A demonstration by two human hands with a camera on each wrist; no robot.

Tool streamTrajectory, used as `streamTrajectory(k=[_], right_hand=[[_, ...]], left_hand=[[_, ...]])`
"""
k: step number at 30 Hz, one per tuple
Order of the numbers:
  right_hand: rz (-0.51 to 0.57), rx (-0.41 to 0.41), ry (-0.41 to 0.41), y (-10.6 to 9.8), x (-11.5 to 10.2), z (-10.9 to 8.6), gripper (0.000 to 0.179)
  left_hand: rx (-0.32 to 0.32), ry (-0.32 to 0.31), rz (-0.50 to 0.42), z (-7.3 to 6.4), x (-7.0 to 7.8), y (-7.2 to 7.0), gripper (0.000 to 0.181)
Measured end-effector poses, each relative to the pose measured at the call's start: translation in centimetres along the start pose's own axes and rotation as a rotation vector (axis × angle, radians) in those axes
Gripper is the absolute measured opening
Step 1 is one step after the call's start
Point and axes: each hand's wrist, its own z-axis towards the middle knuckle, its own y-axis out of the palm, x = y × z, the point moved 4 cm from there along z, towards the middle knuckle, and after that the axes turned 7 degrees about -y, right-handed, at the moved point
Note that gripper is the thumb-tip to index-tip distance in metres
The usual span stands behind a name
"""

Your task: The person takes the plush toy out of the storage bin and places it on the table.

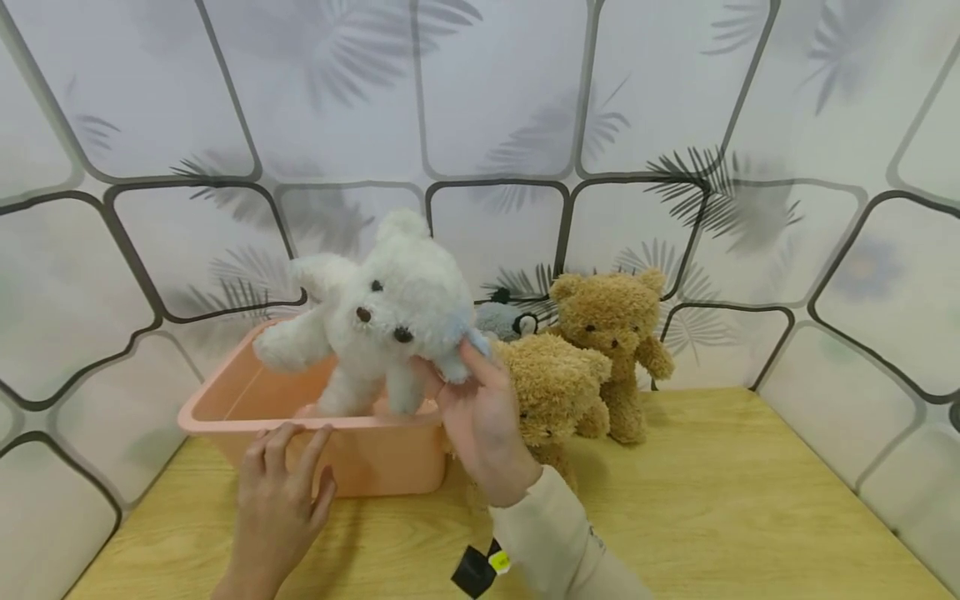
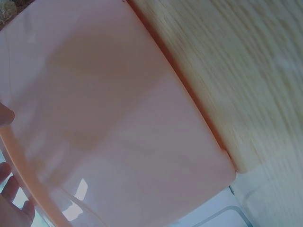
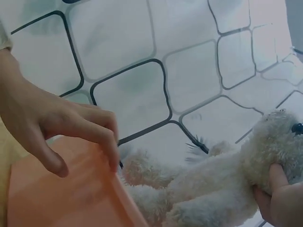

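A fluffy white teddy bear with a pale blue bow leans sideways above the peach plastic bin, its legs overlapping the opening. My right hand holds it near the bow, thumb in front and fingers behind, partly hidden by fur. In the right wrist view the bear's body stretches beside the bin. My left hand rests its fingertips on the bin's front rim, the thumb standing off the outer wall. In the left wrist view the bin's wall fills most of the picture.
Right of the bin, a brown teddy bear stands partly behind my right hand. Another brown bear is behind it, with a grey-blue plush toy alongside. A black object lies near the front of the wooden table. Patterned cloth walls surround the table.
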Motion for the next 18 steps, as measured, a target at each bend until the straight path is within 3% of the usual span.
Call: streamTrajectory(k=[10,18], right_hand=[[0.027,0.009,-0.055,0.1,-2.9,1.5,0.047],[0.090,0.066,-0.102,-0.1,-5.3,2.7,0.046]], left_hand=[[-0.004,0.001,-0.002,0.0,0.1,0.0,0.040],[-0.002,0.000,0.004,0.0,0.1,0.0,0.040]])
